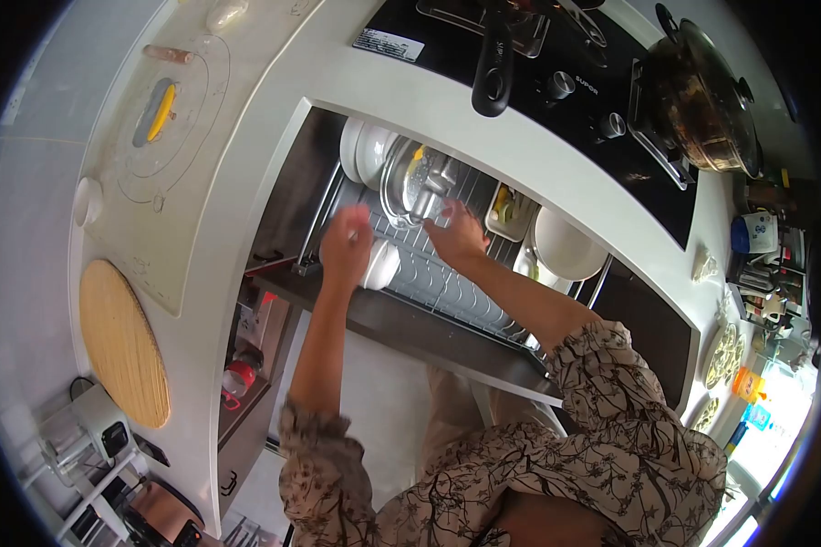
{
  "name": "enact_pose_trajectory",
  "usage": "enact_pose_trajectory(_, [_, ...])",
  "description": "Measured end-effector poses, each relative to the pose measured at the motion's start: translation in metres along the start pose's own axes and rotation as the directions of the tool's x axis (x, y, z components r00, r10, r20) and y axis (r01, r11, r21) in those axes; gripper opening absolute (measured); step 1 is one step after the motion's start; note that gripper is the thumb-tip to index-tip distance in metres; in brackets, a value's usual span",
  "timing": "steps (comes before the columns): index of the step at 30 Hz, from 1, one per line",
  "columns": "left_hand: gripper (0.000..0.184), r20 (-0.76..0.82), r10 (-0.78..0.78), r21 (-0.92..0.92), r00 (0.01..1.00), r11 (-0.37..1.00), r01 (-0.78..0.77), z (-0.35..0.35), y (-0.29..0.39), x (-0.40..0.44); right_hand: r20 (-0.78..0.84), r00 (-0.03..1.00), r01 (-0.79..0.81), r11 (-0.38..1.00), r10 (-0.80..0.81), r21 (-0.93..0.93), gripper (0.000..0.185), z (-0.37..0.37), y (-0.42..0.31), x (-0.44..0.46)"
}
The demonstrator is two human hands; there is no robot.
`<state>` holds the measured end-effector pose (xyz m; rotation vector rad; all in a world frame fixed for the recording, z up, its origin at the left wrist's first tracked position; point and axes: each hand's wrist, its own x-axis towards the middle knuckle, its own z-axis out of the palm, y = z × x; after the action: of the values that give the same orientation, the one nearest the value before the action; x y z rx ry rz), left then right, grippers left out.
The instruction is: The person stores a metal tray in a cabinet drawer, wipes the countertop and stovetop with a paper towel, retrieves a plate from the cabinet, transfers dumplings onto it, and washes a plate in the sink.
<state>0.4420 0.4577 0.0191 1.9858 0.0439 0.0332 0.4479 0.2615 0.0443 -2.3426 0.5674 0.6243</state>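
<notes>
Both hands are over an open drawer with a wire dish rack (pixel 429 283). My left hand (pixel 347 242) is above the rack's left part, beside white bowls (pixel 380 264); its fingers are blurred and bent, and what they hold, if anything, cannot be made out. My right hand (pixel 458 233) has its fingers apart, close to a shiny metal piece (pixel 433 187) by a glass lid or bowl (pixel 401 182). White plates (pixel 365 150) stand upright at the rack's back left. A small tray (pixel 509 211) and a large white bowl (pixel 566 244) are to the right.
Behind the drawer, a black stove (pixel 556 100) holds a pan with a black handle (pixel 493 73) and a lidded pot (pixel 702 100). On the left counter are a mat (pixel 201 173), a knife-like yellow-and-grey item (pixel 155 111) and a round wooden board (pixel 123 342).
</notes>
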Motion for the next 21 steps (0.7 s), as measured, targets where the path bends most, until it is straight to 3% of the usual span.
enact_pose_trajectory(1, [0.027, -0.115, 0.156, 0.168, 0.981, 0.976, -0.136, 0.017, -0.026, 0.028, 0.012, 0.999, -0.032, 0.999, 0.032, -0.014, 0.068, 0.005, -0.011, 0.006])
enact_pose_trajectory(3, [0.035, -0.23, 0.075, 0.124, 0.97, 0.991, -0.047, 0.044, -0.07, 0.071, 0.02, 0.997, -0.069, 0.997, 0.07, -0.026, 0.076, 0.015, -0.022, 0.016])
enact_pose_trajectory(6, [0.039, -0.281, -0.083, -0.062, 0.956, 0.996, 0.068, 0.066, -0.089, 0.089, 0.02, 0.997, -0.079, 0.996, 0.08, -0.041, 0.084, 0.029, -0.029, 0.031])
enact_pose_trajectory(9, [0.04, -0.255, -0.167, -0.079, 0.952, 0.985, 0.152, 0.071, -0.098, 0.089, 0.06, 0.993, -0.097, 0.995, 0.099, -0.03, 0.086, 0.034, -0.028, 0.038])
enact_pose_trajectory(10, [0.037, -0.251, -0.134, -0.083, 0.959, 0.99, 0.116, 0.072, -0.099, 0.091, 0.062, 0.992, -0.113, 0.994, 0.114, -0.009, 0.089, 0.034, -0.027, 0.039])
enact_pose_trajectory(13, [0.03, -0.149, -0.272, -0.179, 0.951, 0.953, 0.244, 0.08, -0.098, 0.092, 0.063, 0.986, -0.154, 0.988, 0.152, 0.017, 0.093, 0.034, -0.026, 0.046])
enact_pose_trajectory(14, [0.024, -0.079, -0.301, -0.371, 0.95, 0.894, 0.252, 0.08, -0.089, 0.089, 0.051, 0.991, -0.13, 0.989, 0.127, 0.067, 0.097, 0.036, -0.022, 0.05])
enact_pose_trajectory(17, [0.019, -0.05, -0.22, -0.483, 0.974, 0.859, 0.169, 0.081, -0.083, 0.092, -0.126, 0.979, -0.153, 0.986, 0.16, 0.062, 0.095, 0.048, -0.018, 0.058])
enact_pose_trajectory(21, [0.017, -0.094, -0.263, -0.578, 0.96, 0.8, 0.163, 0.06, -0.066, 0.084, -0.014, 0.981, -0.191, 0.979, 0.192, 0.077, 0.101, 0.044, -0.02, 0.068])
